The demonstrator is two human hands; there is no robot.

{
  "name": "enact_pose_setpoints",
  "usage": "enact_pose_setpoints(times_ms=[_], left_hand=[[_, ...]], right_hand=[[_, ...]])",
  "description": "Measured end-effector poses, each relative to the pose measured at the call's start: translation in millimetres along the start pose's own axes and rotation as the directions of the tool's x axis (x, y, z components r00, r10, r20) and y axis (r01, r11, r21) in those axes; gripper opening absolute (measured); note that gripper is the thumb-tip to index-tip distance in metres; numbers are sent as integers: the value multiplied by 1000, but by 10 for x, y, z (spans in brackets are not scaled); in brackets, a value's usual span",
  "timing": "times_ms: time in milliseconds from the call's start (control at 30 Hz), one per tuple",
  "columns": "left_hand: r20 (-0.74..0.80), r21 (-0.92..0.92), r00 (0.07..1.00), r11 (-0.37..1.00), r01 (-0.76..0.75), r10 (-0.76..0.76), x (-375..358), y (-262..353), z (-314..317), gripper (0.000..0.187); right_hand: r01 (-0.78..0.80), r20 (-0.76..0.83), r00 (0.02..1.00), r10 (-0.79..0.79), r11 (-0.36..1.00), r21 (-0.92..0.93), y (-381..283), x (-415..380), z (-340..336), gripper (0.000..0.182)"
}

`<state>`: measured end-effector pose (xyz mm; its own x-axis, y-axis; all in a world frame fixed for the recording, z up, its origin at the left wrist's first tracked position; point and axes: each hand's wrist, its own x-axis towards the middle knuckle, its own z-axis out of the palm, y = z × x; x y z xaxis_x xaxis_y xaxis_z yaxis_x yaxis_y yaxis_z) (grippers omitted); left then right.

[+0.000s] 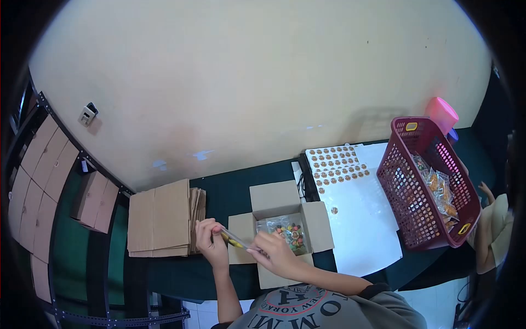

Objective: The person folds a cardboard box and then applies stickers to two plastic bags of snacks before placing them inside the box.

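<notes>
Both of my hands are closed on a small plastic packet (234, 240), stretched between them in front of the open cardboard box. My left hand (210, 241) pinches its left end, and my right hand (276, 255) grips the right end. Something yellow shows in the packet, seen nearly edge-on, so its contents are hard to make out. Below and behind my right hand, the cardboard box (320, 223) stands with its flaps folded outward. Inside it lie clear packets of round, multicoloured pieces (294, 234).
Flattened cardboard boxes (159, 219) are stacked at left. White sheets (364, 230) with round stickers (339, 159) lie right of the box. A maroon basket (392, 192) holds several packets (438, 189). Another person's arm (485, 252) is at far right; shelved boxes (41, 183) stand far left.
</notes>
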<state>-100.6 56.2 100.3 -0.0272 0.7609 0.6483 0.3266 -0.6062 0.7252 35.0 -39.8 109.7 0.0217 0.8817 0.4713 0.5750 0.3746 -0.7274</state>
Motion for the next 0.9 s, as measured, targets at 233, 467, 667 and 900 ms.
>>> enact_pose_setpoints(times_ms=[233, 467, 667, 900], left_hand=[[141, -55, 989, 998, -27, 34, -190, 57, 133, 28], [432, 101, 901, 991, -89, 37, -602, 72, 371, 53], [363, -59, 928, 992, 108, -79, -663, -143, 407, 27], [675, -41, 586, 769, 637, -449, -840, -478, 379, 24]], right_hand=[[-144, -87, 979, 182, 933, 330, 345, -24, -157, 11], [-345, 107, 901, 420, 547, 762, 291, 11, -309, 9], [-263, 73, 959, 274, 762, 592, 589, 13, -300, 36], [-682, 460, 729, 507, 479, 553, 1215, -106, -123, 36]])
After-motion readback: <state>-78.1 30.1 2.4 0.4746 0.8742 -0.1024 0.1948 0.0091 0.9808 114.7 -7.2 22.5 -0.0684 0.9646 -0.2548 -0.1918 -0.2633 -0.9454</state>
